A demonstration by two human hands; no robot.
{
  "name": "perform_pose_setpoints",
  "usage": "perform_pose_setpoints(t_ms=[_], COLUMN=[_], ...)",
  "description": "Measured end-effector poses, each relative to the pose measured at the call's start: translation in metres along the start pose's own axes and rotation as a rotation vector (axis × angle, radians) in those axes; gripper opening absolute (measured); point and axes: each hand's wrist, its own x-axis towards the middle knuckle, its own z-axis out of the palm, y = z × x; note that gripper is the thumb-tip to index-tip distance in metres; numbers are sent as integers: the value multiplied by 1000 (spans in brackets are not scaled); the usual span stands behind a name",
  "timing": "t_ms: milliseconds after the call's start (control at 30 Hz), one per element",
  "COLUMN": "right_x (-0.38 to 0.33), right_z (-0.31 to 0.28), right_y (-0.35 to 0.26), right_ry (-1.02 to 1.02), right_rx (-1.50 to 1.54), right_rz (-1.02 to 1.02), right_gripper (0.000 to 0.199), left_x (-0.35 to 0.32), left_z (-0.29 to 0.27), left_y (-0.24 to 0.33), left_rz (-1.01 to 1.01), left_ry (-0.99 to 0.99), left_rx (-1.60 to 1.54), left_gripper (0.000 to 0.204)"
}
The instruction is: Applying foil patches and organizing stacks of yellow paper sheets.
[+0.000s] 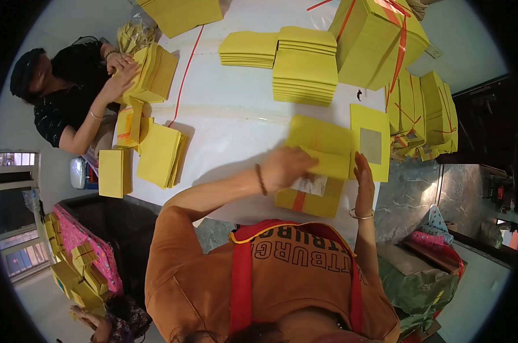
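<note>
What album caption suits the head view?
Left hand on yellow paper, right hand beside it, yellow stacks on the white table.

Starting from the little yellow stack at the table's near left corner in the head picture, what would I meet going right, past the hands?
Small yellow stack → fanned yellow stack → left hand → right hand → tied yellow bundles.

Yellow paper (320,137) under the left hand (286,168)

The right hand (363,180), fingers straight, stands just beside the paper's right edge. Yellow stacks (304,74) lie farther back on the white table (230,86); at left, a co-worker (64,106) touches another stack (163,74).
</note>
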Motion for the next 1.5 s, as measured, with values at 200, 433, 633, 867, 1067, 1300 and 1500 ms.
perform_pose_setpoints(t_ms=[200, 433, 633, 867, 1067, 1300, 1500], right_x=[1, 6, 10, 16, 15, 13, 8], right_z=[0, 13, 18, 23, 25, 29, 27], right_y=[9, 20, 21, 22, 19, 20, 33], right_ry=[31, -46, -50, -60, -67, -57, -114], right_rx=[-53, -336, -428, -501, -517, -498, -586], right_rz=[29, -176, -159, -202, -194, -133, -302], right_gripper=[47, 26, 24, 22, 20, 22, 24], left_x=[32, 42, 44, 47, 54, 35, 50], left_z=[-116, -103, -91, -97, -82, -61, -82], left_y=[-111, -260, -289, -298, -292, -290, -294], left_rz=[-208, -200, -135, -104, -217, -287, -397], left_ry=[433, 297, 38, -191, -323, -157, -351], left_rx=[496, 796, 786, 703, 664, 683, 534], left_gripper=[42, 54, 53, 54, 57, 65, 74])
